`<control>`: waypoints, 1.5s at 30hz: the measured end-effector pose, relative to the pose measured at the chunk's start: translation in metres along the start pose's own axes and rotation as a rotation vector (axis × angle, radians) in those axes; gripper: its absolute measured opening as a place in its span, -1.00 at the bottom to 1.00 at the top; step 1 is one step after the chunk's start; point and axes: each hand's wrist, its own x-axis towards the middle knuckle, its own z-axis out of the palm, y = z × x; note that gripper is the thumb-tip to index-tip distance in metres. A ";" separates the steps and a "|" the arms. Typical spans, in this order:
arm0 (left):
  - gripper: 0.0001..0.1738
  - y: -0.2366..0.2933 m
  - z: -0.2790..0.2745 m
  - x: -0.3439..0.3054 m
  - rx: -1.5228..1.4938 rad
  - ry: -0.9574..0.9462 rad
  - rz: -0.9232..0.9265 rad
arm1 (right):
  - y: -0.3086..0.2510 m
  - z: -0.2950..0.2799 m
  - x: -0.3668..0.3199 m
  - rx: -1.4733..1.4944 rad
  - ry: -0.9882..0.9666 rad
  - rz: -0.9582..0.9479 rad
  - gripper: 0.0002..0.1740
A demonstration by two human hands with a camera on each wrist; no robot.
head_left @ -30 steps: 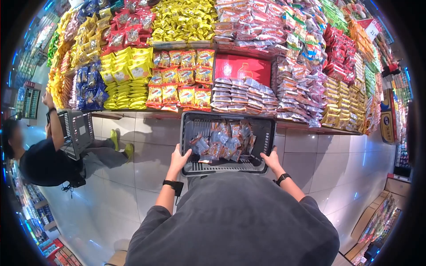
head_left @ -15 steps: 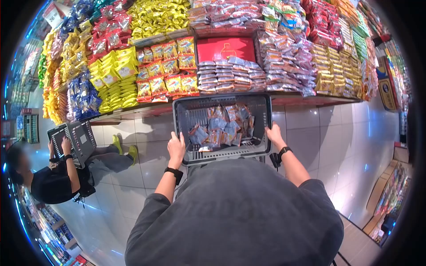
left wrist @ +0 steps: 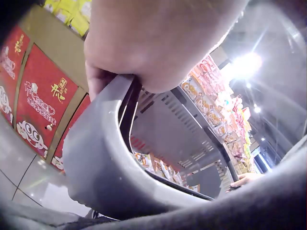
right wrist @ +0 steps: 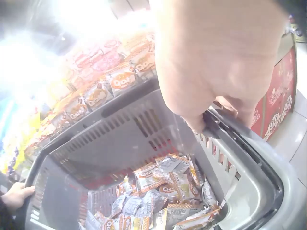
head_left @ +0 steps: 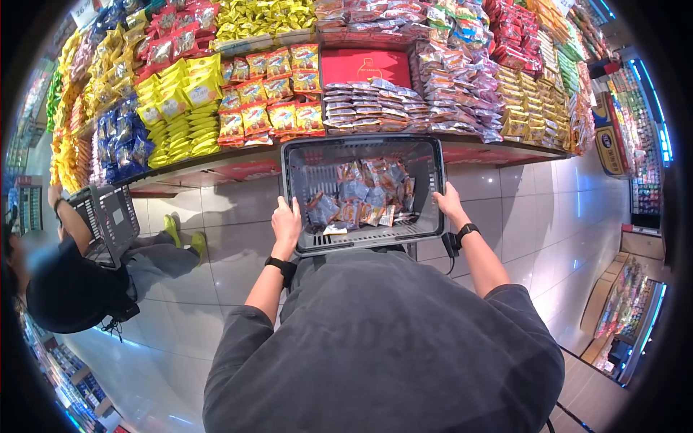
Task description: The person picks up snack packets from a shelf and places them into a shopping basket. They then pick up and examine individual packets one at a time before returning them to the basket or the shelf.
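Observation:
A grey plastic shopping basket [head_left: 339, 245] sits in front of my body, close to the edge of the snack display. My left hand [head_left: 286, 222] grips its left rim, thumb toward the inside. On the opposite side my right hand [head_left: 450, 203] holds the right rim; in the right wrist view its fingers [right wrist: 194, 122] curl over the edge. Inside the basket lies a loose heap of small orange, white and silver packets [head_left: 364, 191]. The left wrist view shows the basket's thick rounded corner [left wrist: 96, 148] close up, with only some packets visible past it.
A tiered display of bagged snacks spans the front, with yellow bags [head_left: 184, 90], orange-red bags [head_left: 253, 119], silver packets [head_left: 372, 105] and a red panel [head_left: 364, 66]. Another person [head_left: 72, 270] stands at left with a dark basket [head_left: 108, 224]. Tiled floor [head_left: 231, 252] lies below.
The basket and both gripping hands have moved forward, nearer the display. The other person's hands came down to their basket, and one has since gone back up toward the display.

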 end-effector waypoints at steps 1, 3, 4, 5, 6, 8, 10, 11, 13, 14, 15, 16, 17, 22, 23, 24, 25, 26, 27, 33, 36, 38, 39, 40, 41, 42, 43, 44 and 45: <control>-0.60 0.000 0.002 0.002 -0.001 -0.002 -0.010 | -0.005 -0.003 -0.003 -0.041 0.007 -0.020 -0.70; -0.60 0.001 0.002 0.003 -0.003 -0.001 -0.020 | -0.006 -0.002 0.001 -0.080 0.007 -0.041 -0.68; -0.59 0.002 0.002 0.002 -0.006 -0.007 -0.030 | 0.007 0.002 0.009 -0.074 -0.002 -0.024 -0.68; -0.59 0.004 0.001 0.003 -0.003 -0.008 -0.039 | 0.019 0.005 0.018 -0.068 -0.013 -0.009 -0.67; -0.59 0.005 0.001 0.004 -0.007 -0.018 -0.045 | 0.016 0.004 0.017 -0.071 -0.022 -0.009 -0.67; -0.58 0.005 0.000 0.004 -0.004 -0.034 -0.061 | 0.012 0.006 0.013 -0.248 0.036 -0.036 -0.60; -0.56 0.006 -0.001 0.005 -0.017 -0.066 -0.080 | 0.016 0.011 0.019 -0.139 0.005 -0.007 -0.53; -0.56 0.005 0.000 0.003 -0.009 -0.081 -0.089 | 0.022 0.013 0.017 -0.033 -0.014 0.025 -0.47; -0.49 0.000 0.001 0.008 -0.036 -0.102 -0.094 | 0.017 0.010 0.014 -0.095 -0.031 0.047 -0.43; -0.49 -0.003 0.001 0.009 -0.032 -0.110 -0.096 | 0.010 0.009 0.012 -0.152 -0.037 0.056 -0.39; -0.43 -0.005 0.001 0.010 -0.026 -0.128 -0.098 | 0.000 0.012 0.006 -0.152 -0.040 0.064 -0.39; -0.37 -0.007 0.001 0.011 -0.020 -0.148 -0.102 | -0.014 0.018 -0.004 -0.252 0.275 -0.142 -0.42; -0.30 -0.012 0.002 0.014 -0.062 -0.187 -0.111 | -0.034 0.021 -0.014 -0.351 0.588 -0.352 -0.45; -0.23 -0.022 0.006 0.017 -0.108 -0.265 -0.137 | -0.080 0.061 -0.017 -0.104 -0.088 -0.395 -0.71; -0.24 -0.026 0.008 0.017 -0.114 -0.246 -0.124 | -0.076 0.083 -0.005 -0.223 -0.196 -0.277 -0.66; -0.25 -0.027 0.010 0.016 -0.121 -0.224 -0.111 | -0.067 0.105 0.008 -0.343 -0.303 -0.160 -0.62; -0.28 -0.013 -0.001 0.018 -0.137 -0.277 -0.152 | -0.036 0.141 0.024 -0.369 -0.144 -0.353 -0.57; -0.28 -0.012 0.000 0.019 -0.140 -0.272 -0.154 | -0.012 0.171 0.040 -0.391 0.018 -0.549 -0.52; -0.29 -0.013 -0.002 0.021 -0.156 -0.292 -0.137 | -0.017 0.181 0.050 -0.481 -0.159 -0.264 -0.45; -0.36 -0.012 -0.014 0.024 -0.179 -0.366 -0.094 | -0.009 0.214 0.074 -0.450 -0.175 0.023 -0.60; -0.43 0.001 -0.029 0.024 -0.055 -0.431 -0.139 | -0.018 0.204 0.070 -0.510 -0.183 -0.060 -0.66; -0.46 0.030 -0.046 0.035 0.061 -0.469 -0.180 | -0.031 0.185 0.064 -0.496 -0.170 -0.065 -0.73; -0.50 0.045 -0.050 0.033 0.115 -0.209 0.008 | -0.039 0.162 0.047 -0.417 -0.097 -0.188 -0.75; -0.52 0.056 -0.054 0.033 0.173 0.055 0.185 | -0.062 0.131 0.023 -0.334 -0.031 -0.312 -0.77; -0.52 0.067 -0.058 0.037 0.102 0.099 0.295 | -0.081 0.106 0.014 -0.310 -0.066 -0.327 -0.80; -0.54 0.079 -0.060 0.040 -0.027 0.020 0.331 | -0.099 0.084 0.003 -0.288 -0.101 -0.338 -0.83; -0.48 0.096 -0.066 0.041 -0.121 -0.125 0.368 | -0.116 0.063 -0.009 -0.092 -0.168 -0.351 -0.87; -0.42 0.112 -0.067 0.041 -0.217 -0.273 0.404 | -0.125 0.048 -0.014 0.017 -0.262 -0.383 -0.86; -0.38 0.123 -0.061 0.040 -0.313 -0.349 0.429 | -0.136 0.033 -0.021 0.106 -0.381 -0.384 -0.86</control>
